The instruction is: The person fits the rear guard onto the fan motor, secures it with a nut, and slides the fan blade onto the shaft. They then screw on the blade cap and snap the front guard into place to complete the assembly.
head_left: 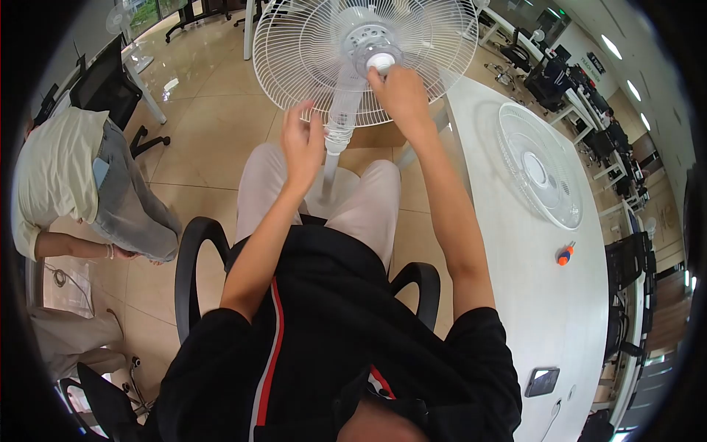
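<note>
Head view, sole view.

Step in hand: work on the hub of a fan (368, 46), apparently turning a white cap (381, 62) at its centre; tightening or loosening cannot be told.

Right hand (401, 92): grip closed by the fingertips on the cap.

Left hand (301, 147): grip empty, fingers loosely curled and parted, just beside the lower rim of the rear grille (289, 62); contact cannot be told.

Next move, as judged: calls for a twist kept square to the hub, ideally with the blade (344, 103) steadied by the free hand.

Fan: upright before the seated person, between and beyond the knees, on a white pole (331, 169). Rear grille of white wire, round, mounted; blade see-through; hub face uncovered.

Front grille (536, 168): detached, white, lying on the tabletop (515, 295) at right. Nearby on it: one orange-and-dark tool (564, 258); one phone (543, 381).
</note>
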A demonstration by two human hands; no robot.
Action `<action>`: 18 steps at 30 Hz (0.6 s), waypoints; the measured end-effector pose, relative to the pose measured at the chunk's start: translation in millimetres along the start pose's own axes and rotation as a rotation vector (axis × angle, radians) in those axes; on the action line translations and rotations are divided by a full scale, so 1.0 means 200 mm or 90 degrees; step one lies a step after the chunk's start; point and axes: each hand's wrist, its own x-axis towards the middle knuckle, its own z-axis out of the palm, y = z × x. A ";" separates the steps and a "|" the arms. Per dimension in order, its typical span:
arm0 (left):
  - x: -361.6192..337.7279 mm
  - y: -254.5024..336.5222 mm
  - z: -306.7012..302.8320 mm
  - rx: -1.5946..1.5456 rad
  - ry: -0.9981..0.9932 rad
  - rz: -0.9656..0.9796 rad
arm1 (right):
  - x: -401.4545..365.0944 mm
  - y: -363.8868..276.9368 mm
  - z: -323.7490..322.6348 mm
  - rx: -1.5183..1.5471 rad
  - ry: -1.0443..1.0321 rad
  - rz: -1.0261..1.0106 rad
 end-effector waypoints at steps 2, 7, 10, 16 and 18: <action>-0.13 -0.10 -0.07 0.041 -0.098 -0.101 | -0.01 -0.02 0.03 -0.054 0.072 -0.024; -0.22 -0.15 -0.10 0.082 -0.177 -0.159 | -0.03 0.03 0.03 0.036 0.130 -0.006; -0.20 -0.15 -0.10 0.074 -0.183 -0.164 | -0.01 0.12 0.07 0.165 0.067 0.075; -0.32 -0.32 -0.13 0.156 -0.247 -0.202 | -0.02 -0.01 -0.05 0.408 -0.082 0.273; -0.37 -0.37 -0.15 0.186 -0.272 -0.262 | -0.02 0.00 -0.05 0.392 -0.059 0.258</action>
